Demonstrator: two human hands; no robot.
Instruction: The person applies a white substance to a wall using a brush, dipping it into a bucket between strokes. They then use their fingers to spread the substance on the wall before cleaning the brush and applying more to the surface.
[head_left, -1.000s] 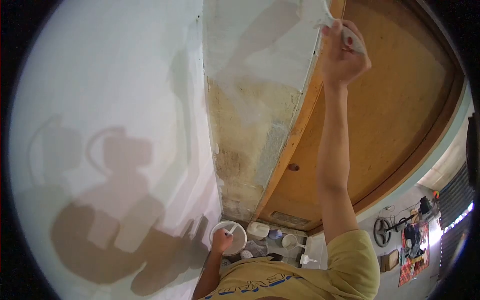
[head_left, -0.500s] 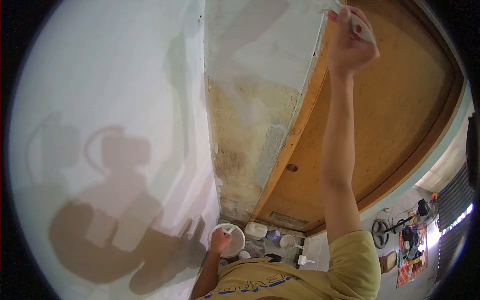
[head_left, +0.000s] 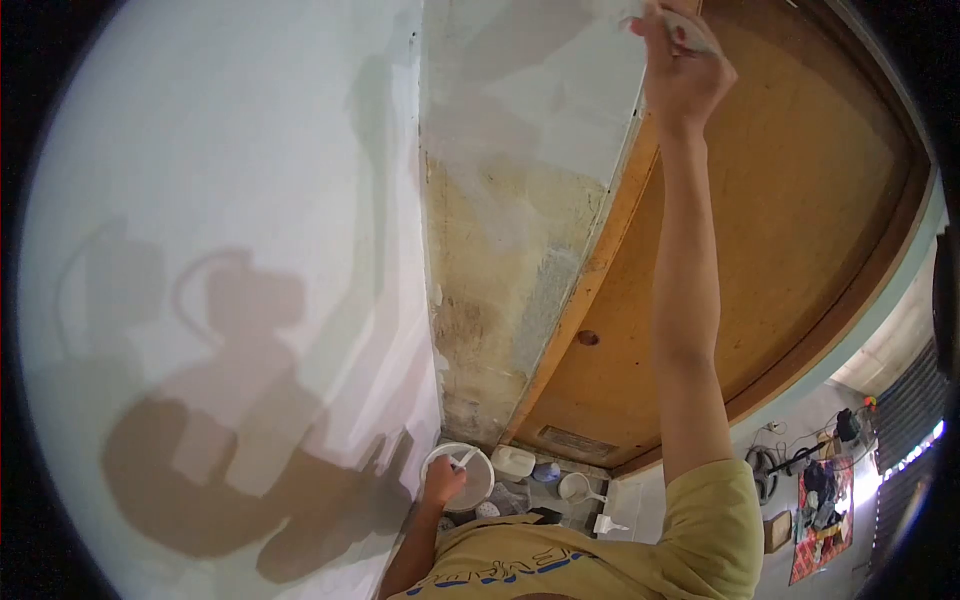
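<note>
Head view: the left hand (head_left: pixel 443 482) stays at the white bucket (head_left: pixel 478 488), fingers curled by a pale strip (head_left: pixel 464 459); whether gripping, I cannot tell. Right of the stained wall (head_left: pixel 495 280), the right hand (head_left: pixel 690 88), clasping a pale tool (head_left: pixel 697 40), has shifted left and farther up, bringing work toward the wall's far right edge.

A brown door (head_left: pixel 800 220) with a dark round hole (head_left: pixel 588 338) fills much of the right side. Near its foot sit a white jug (head_left: pixel 513 461), a small bluish item (head_left: pixel 545 472) just beside it, a white dipper (head_left: pixel 575 487) with a handle, and a white bottle (head_left: pixel 606 524). Farther right, a red patterned cloth (head_left: pixel 804 566) bears jumbled objects, near a brown box (head_left: pixel 777 532) and dark corrugated sheeting (head_left: pixel 910 400).
</note>
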